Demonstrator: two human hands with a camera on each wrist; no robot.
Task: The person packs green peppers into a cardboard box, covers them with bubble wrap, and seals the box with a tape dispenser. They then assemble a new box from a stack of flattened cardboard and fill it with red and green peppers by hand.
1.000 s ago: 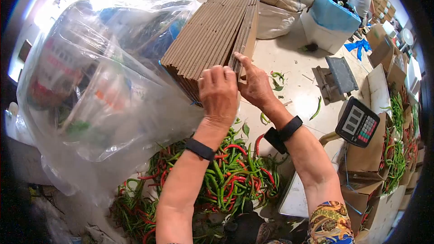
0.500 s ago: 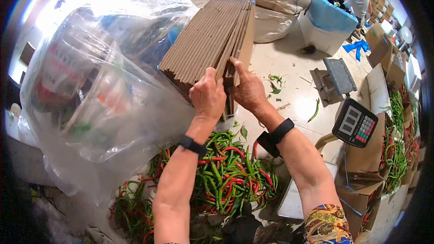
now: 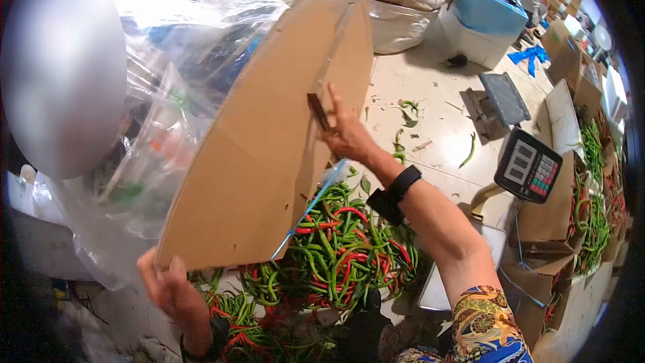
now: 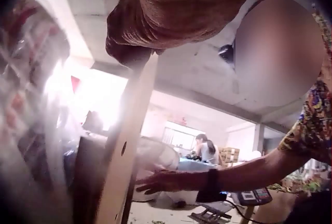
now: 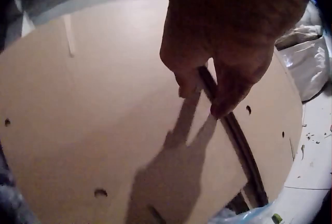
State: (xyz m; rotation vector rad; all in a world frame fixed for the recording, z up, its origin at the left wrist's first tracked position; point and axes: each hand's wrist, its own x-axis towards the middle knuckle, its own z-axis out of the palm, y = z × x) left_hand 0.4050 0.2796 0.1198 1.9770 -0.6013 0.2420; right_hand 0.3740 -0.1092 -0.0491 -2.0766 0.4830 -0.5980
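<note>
My left hand [image 3: 176, 289] pinches the near left corner of a large flat cardboard sheet [image 3: 248, 141], thumb on its face. In the left wrist view that hand [image 4: 181, 16] is at the top edge of the sheet [image 4: 119, 156], which appears edge-on. My right hand [image 3: 348, 131] is at the sheet's right part, fingers fairly straight, beside a dark slit in the cardboard. The right wrist view has its fingertips [image 5: 223, 107] at that slit, with cardboard [image 5: 104, 130] on either side. A blue strap [image 3: 312, 205] runs along the lower right edge.
Green and red chili peppers [image 3: 342, 255] lie heaped below the cardboard. Clear plastic sheeting [image 3: 175, 101] bulges at left. At right stand a scale display [image 3: 529, 165] and cartons [image 3: 551, 228] of peppers. A white foam box [image 3: 477, 30] and a large sack [image 3: 403, 23] are behind.
The cardboard stack has turned from its layered edges to a broad flat face. My left hand has moved down and left to a corner; the right hand stays near the right side, fingers spread.
</note>
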